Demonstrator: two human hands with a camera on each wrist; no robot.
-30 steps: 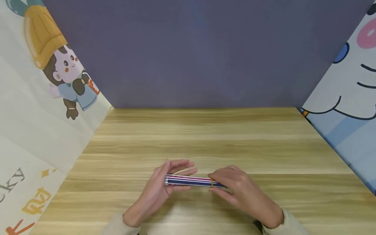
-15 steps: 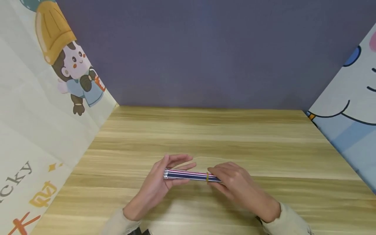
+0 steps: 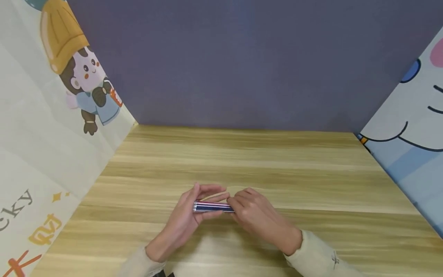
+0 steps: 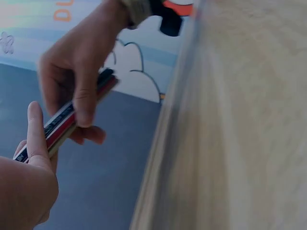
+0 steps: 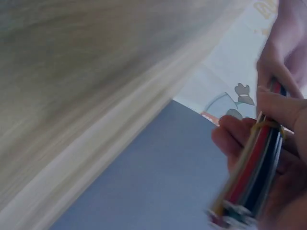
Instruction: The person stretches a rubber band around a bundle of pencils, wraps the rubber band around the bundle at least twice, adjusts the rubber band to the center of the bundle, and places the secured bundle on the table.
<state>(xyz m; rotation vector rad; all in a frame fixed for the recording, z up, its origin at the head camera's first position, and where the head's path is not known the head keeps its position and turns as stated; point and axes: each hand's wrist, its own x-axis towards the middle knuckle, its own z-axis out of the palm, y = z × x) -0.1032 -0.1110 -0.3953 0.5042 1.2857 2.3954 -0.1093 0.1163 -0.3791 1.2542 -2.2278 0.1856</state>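
A bundle of several slim pencils (image 3: 211, 207), striped dark blue, red and white, lies level between my hands above the table. The silvery left end sits against the palm of my left hand (image 3: 185, 215). Its fingers stretch out straight beside the bundle. My right hand (image 3: 254, 211) grips the bundle further right, thumb and fingers around it, hiding that half in the head view. In the right wrist view a yellow rubber band (image 5: 267, 125) circles the pencils next to the right thumb. The left wrist view shows the right fingers pinching the bundle (image 4: 60, 127).
A wood-grain table (image 3: 242, 165) lies beneath the hands. At the back stands a dark grey-purple panel (image 3: 221, 65). Printed cartoon sheets border the left side (image 3: 41, 127) and the right side (image 3: 412, 146).
My right hand has moved left along the bundle, closer to the left hand, and now covers the rubber band in the head view. The left hand stays nearly in place.
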